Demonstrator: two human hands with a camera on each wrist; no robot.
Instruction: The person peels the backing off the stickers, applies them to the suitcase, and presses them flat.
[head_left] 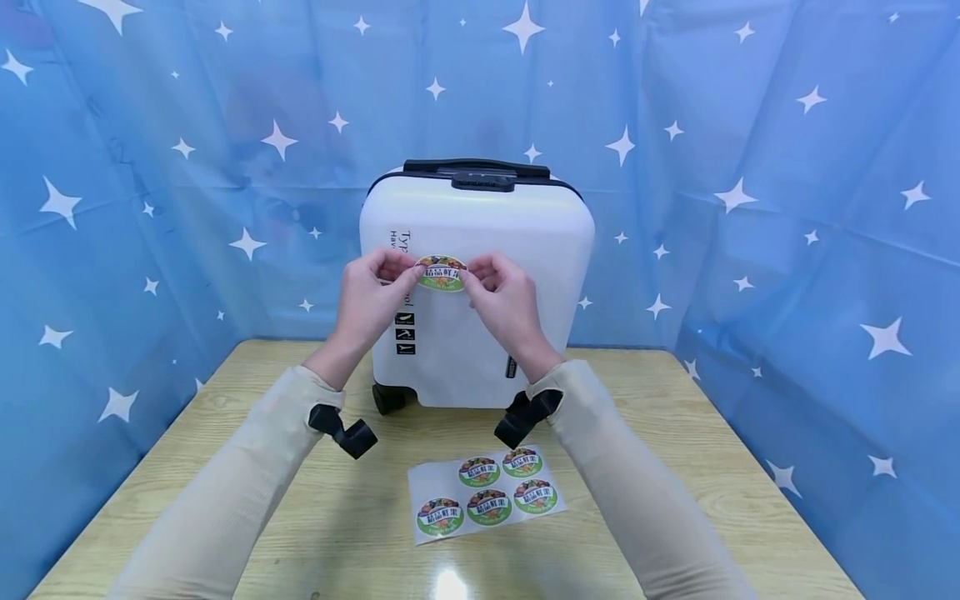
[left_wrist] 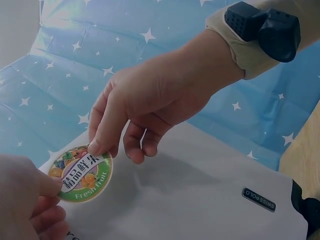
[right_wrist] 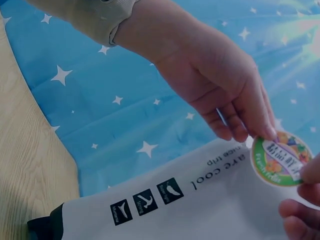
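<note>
A round fruit sticker (head_left: 441,275), printed "Fresh fruit" on a green band, is held up in front of the white suitcase (head_left: 472,358). My left hand (head_left: 367,296) pinches its left edge between thumb and fingers. On the opposite edge, my right hand (head_left: 510,304) pinches it the same way. The left wrist view shows the sticker (left_wrist: 75,192) face up between both thumbs, close over the suitcase's white shell (left_wrist: 200,210). Dark lettering and small black icons (right_wrist: 145,201) run down the suitcase's left side.
A sheet of stickers (head_left: 431,479) lies on the wooden table (head_left: 330,533) in front of the suitcase, bearing several matching round labels. The suitcase stands upright with its black handle (head_left: 476,167) on top. Blue star-patterned curtains (head_left: 225,192) surround the table's back and sides.
</note>
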